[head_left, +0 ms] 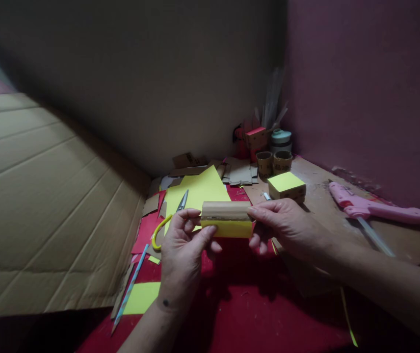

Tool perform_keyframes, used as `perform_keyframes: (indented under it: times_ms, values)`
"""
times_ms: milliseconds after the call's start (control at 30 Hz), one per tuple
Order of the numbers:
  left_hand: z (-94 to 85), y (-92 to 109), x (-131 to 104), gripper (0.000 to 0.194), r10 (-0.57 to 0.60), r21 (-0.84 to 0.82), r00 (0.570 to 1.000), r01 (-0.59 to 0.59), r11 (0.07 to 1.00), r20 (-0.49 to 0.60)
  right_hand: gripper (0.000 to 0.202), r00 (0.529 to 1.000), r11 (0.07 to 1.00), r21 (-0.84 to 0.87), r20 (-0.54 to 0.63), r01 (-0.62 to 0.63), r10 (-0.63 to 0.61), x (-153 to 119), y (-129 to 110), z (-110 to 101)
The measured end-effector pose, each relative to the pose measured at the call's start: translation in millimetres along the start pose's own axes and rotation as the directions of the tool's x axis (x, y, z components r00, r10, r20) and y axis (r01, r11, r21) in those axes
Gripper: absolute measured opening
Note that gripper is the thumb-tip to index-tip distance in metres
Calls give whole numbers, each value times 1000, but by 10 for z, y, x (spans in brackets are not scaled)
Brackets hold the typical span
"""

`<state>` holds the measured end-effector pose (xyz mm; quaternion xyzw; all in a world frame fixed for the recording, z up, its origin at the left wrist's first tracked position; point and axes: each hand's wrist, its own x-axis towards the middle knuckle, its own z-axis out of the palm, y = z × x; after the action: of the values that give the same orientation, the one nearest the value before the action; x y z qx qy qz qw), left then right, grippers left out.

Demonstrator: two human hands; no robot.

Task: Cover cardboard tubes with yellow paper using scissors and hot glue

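Observation:
Between my two hands, above the red tabletop, is a small cardboard piece [226,210] with a yellow paper face along its lower part. My left hand [188,240] grips its left end, thumb on the yellow side. With thumb and fingers, my right hand [278,220] pinches the right end. Scissors with a yellow handle [160,233] lie just behind my left hand, partly hidden by it, on a large yellow paper sheet [198,189]. Beyond my right hand stands a cardboard box with a yellow top [286,184].
A pink glue gun [375,203] lies at the right on a cardboard sheet [328,196]. A large cardboard panel [55,211] leans at the left. A pencil [131,287] and yellow paper [142,298] lie front left. Cardboard rings [282,162] and a lidded jar [281,139] stand behind.

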<state>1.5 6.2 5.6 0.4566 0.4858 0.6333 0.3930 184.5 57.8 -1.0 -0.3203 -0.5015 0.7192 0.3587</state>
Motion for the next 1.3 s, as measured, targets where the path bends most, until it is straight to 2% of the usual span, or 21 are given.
perform_keyframes:
  times_ms: [167, 333, 433, 633, 767, 967, 1200, 1300]
  values:
    - [3, -6, 10, 36, 3, 7, 1000, -3, 1000, -21, 28, 1000, 1000, 10, 14, 2, -2, 7, 2, 10]
    - [-3, -37, -2, 35, 45, 19, 999, -45, 999, -30, 26, 993, 995, 22, 69, 99, -101, 17, 32, -10]
    - [4, -39, -19, 36, 59, 38, 997, -57, 998, -49, 19, 987, 988, -17, 45, 154, -153, -4, 45, 22]
    - [25, -36, -36, 37, 65, 21, 996, -64, 998, -55, 24, 977, 975, -99, -61, 199, -205, -46, 79, 139]
    - [30, -34, -43, 38, 58, 10, 997, -58, 998, -59, 21, 964, 959, -134, -57, 249, -258, -31, 107, 139]
    - [38, -29, -38, 37, 53, 3, 996, -53, 999, -72, 22, 966, 960, -146, -60, 241, -251, -22, 119, 124]
    - [36, -39, -38, 39, 36, -17, 998, -37, 999, -56, 20, 982, 983, 33, -57, 183, -181, 31, 133, 92]
    - [31, -51, -33, 37, 28, -19, 999, -28, 999, -45, 17, 984, 985, 37, -53, 169, -167, 42, 139, 76]
